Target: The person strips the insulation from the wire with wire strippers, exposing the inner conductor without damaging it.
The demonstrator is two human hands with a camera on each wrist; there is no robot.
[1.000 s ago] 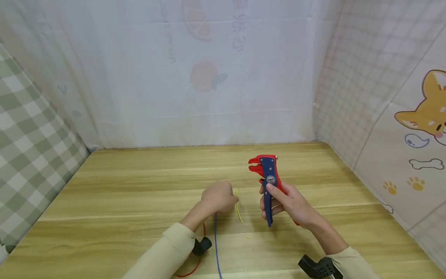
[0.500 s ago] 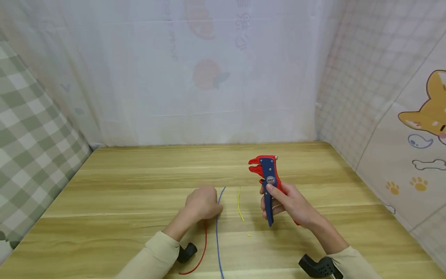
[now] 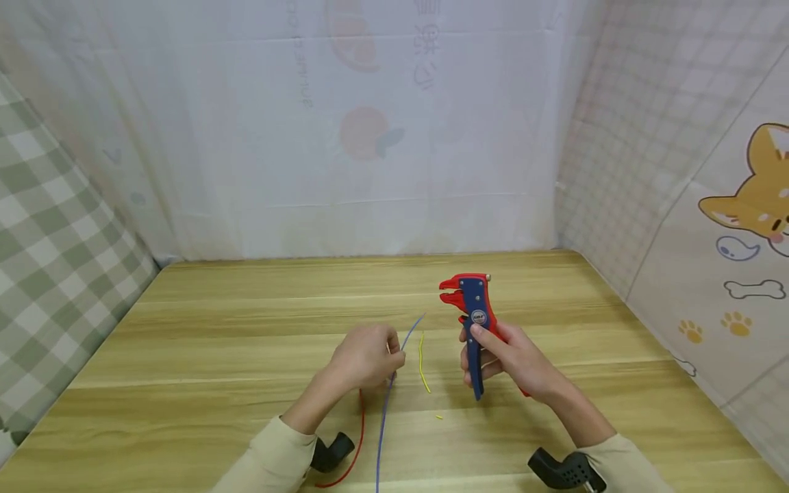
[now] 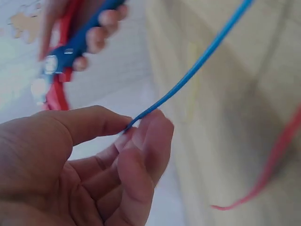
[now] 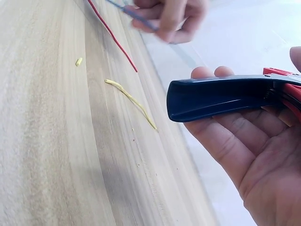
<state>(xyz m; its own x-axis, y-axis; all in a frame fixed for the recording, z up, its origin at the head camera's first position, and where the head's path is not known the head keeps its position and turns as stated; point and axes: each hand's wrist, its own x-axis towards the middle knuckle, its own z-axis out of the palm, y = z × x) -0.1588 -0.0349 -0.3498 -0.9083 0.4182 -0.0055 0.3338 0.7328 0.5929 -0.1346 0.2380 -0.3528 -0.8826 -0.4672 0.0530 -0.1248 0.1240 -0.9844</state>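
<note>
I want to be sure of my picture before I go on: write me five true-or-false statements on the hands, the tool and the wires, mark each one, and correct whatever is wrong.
1. The right hand holds the red-and-blue tool. True.
2. The tool's jaws are clamped on a wire. False: they stand apart, with no wire between them.
3. The left hand pinches the blue wire. True.
4. Both yellow pieces touch each other. False: the short yellow piece lies apart from the longer yellow wire on the table.
5. The red wire is in neither hand's grip. True.
</note>
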